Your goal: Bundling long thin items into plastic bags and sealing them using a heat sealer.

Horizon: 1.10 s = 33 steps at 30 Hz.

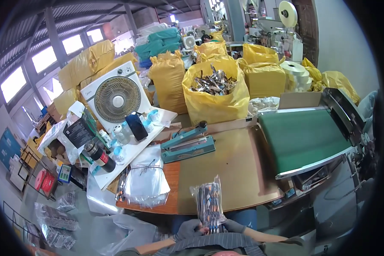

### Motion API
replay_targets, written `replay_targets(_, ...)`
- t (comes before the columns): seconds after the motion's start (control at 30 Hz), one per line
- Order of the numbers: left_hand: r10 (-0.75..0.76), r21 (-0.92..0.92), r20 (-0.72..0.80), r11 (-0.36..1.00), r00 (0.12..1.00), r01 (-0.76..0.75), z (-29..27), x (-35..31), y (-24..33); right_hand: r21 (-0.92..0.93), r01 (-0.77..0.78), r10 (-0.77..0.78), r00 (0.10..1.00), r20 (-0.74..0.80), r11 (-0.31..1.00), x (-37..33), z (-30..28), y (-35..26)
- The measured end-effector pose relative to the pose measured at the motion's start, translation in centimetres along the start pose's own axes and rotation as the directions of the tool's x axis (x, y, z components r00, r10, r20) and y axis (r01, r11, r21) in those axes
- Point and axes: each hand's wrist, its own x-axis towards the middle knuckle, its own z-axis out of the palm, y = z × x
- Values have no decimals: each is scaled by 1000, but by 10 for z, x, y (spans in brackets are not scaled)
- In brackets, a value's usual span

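A clear plastic bag (209, 203) filled with narrow, dark, patterned packets stands upright at the near edge of the table, close to my body. My left hand (189, 229), in a grey glove with bare fingertips, grips its lower left side. At the lower right side my right hand (234, 226), also in a grey glove, holds the same bag; its fingers are partly hidden behind the plastic. A stack of flat clear bags (147, 179), tied with a dark string, lies to the left. Beyond it sits a teal hand-lever bag sealer (190, 147).
A brown board (226, 170) covers the table. To the right is a green conveyor belt (305, 138). A white shelf at left carries a fan (117, 100), a phone (136, 127) and a thermos (99, 157). Filled bags (55, 217) lie on the floor. A yellow sack (215, 104) stands behind.
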Motion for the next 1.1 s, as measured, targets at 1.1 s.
replay_targets(1.1,103,-2,-46,995,994,-103,-108,222,51,-933,309,-813,581,33,183,20,32,-329)
